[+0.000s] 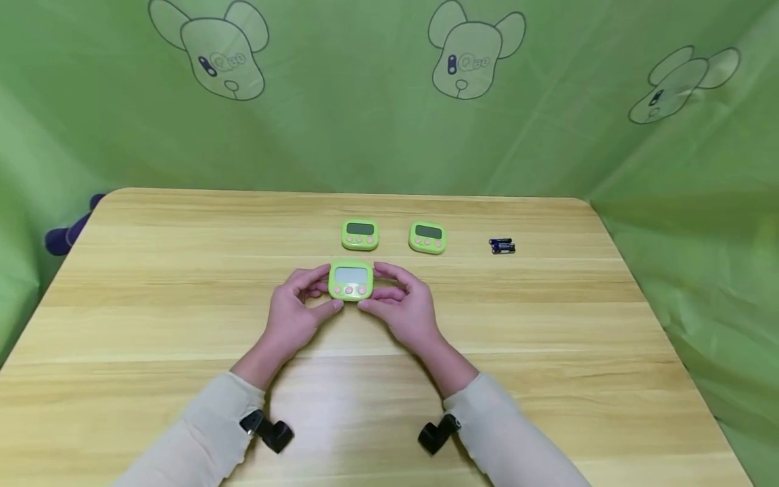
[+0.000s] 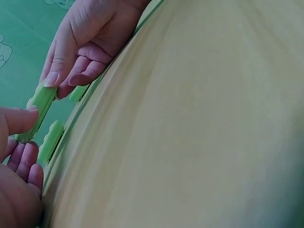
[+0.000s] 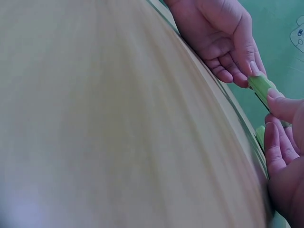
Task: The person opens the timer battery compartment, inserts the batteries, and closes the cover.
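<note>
A small green timer with a pale screen and pink buttons is tilted up off the wooden table, held between both hands. My left hand pinches its left side with thumb below and fingers behind. My right hand pinches the right side the same way. In the left wrist view the timer shows edge-on between my left hand and the right hand. The right wrist view shows the timer's edge between my right hand and the left hand.
Two more green timers lie flat side by side just behind the hands. A pair of small dark batteries lies to their right. A green printed cloth hangs behind and beside the table. A purple object sits off the left edge.
</note>
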`<state>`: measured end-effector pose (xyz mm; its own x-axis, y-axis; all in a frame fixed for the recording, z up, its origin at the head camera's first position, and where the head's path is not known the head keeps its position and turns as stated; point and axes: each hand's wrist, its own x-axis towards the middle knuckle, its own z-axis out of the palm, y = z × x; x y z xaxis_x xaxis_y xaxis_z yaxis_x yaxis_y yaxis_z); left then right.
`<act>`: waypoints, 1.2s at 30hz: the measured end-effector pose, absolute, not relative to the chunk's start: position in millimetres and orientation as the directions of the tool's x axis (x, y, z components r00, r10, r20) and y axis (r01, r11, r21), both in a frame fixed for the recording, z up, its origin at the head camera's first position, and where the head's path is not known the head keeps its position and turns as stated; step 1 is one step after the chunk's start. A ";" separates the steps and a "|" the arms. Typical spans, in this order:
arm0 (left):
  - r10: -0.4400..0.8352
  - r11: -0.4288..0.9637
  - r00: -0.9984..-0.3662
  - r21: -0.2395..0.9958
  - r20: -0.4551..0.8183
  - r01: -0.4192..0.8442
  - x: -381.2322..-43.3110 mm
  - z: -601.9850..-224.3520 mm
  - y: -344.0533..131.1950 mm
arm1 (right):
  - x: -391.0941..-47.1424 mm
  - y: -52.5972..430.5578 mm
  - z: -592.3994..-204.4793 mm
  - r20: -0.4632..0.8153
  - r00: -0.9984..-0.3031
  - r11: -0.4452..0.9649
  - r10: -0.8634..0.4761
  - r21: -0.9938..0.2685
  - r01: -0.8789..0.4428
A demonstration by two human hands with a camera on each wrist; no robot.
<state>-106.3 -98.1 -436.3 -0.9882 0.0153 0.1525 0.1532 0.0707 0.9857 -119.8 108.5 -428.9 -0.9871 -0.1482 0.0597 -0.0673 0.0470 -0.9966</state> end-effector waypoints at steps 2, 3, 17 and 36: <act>0.023 0.066 -0.985 0.983 0.169 0.170 -105.7 -436.7 -97.6 | -119.0 110.3 -427.4 0.039 -0.987 0.059 -0.154 -0.997 -0.048; 0.025 0.062 -0.984 0.982 0.175 0.176 -105.8 -437.1 -97.6 | -119.2 110.9 -427.4 0.031 -0.987 0.065 -0.158 -0.997 -0.041; 0.047 0.007 -0.985 0.986 0.163 0.164 -105.6 -437.5 -96.5 | -121.4 110.6 -429.9 0.054 -0.974 0.002 -0.220 -0.998 -0.056; 0.092 -0.045 -0.996 0.999 -0.017 -0.021 -104.9 -430.6 -98.6 | -123.7 114.3 -436.2 0.248 -0.933 -0.051 -0.262 -0.969 -0.243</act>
